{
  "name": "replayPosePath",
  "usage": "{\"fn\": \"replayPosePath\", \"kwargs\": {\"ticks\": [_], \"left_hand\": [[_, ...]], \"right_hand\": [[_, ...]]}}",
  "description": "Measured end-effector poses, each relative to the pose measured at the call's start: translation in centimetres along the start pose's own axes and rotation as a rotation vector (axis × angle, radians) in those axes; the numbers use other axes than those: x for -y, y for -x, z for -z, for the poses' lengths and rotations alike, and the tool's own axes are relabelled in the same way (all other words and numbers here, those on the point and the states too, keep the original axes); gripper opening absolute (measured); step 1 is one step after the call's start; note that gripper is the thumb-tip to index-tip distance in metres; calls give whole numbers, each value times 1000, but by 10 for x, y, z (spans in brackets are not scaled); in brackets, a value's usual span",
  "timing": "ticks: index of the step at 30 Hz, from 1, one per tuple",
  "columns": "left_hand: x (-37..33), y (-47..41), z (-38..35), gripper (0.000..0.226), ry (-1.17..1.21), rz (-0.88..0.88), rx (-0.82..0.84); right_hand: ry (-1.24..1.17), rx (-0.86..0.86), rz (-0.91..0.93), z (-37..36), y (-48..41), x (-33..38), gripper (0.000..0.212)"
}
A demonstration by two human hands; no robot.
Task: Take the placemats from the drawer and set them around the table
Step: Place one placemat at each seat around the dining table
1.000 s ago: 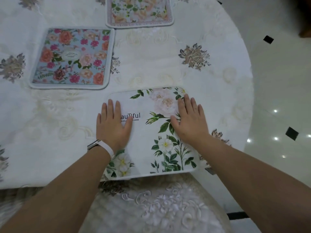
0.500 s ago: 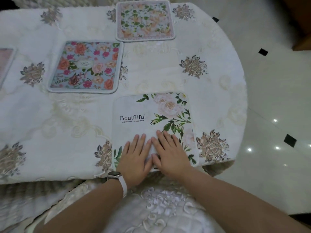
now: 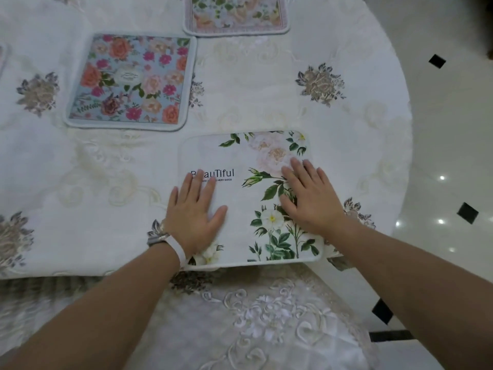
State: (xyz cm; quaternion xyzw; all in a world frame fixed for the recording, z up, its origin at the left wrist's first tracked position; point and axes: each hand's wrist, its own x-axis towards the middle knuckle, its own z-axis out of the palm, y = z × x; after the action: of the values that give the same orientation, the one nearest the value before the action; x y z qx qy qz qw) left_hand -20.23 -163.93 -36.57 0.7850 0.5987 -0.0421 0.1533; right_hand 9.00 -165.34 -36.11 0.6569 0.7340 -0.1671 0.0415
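Observation:
A white placemat [image 3: 240, 156] printed with pale roses and the word "Beautiful" lies flat at the near edge of the round table [image 3: 360, 145]. My left hand [image 3: 194, 209] rests palm down on its left half, fingers spread. My right hand [image 3: 309, 196] lies flat on its right half over the green stems. Neither hand grips anything. A blue placemat [image 3: 133, 81] with red and pink flowers lies further back on the left. A pink-bordered floral placemat [image 3: 234, 14] sits at the far edge, partly cut off by the frame.
The table wears a white embroidered cloth with grey-gold flower motifs. A sliver of another mat [image 3: 2, 60] shows at the far left. A lace-covered chair back [image 3: 266, 316] stands right below the near mat. Glossy white floor with black diamonds [image 3: 466, 212] lies to the right.
Half a second ago both hands were together at the mat's near edge; now they have slid forward and apart across it, palms flat. The white mat has stayed in place.

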Motion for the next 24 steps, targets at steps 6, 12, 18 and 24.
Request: {"fn": "replayPosePath", "kwargs": {"ticks": [6, 12, 18, 24], "left_hand": [[13, -33, 19, 71, 58, 79, -43], [0, -14, 52, 58, 174, 8, -195], [-22, 9, 83, 57, 166, -129, -207], [-53, 21, 104, 59, 75, -233, -196]], "right_hand": [[0, -39, -61, 19, -25, -6, 64], [-26, -151, -73, 52, -16, 15, 39], [-94, -210, -45, 86, 23, 45, 47], [-103, -189, -99, 115, 62, 40, 52]]}}
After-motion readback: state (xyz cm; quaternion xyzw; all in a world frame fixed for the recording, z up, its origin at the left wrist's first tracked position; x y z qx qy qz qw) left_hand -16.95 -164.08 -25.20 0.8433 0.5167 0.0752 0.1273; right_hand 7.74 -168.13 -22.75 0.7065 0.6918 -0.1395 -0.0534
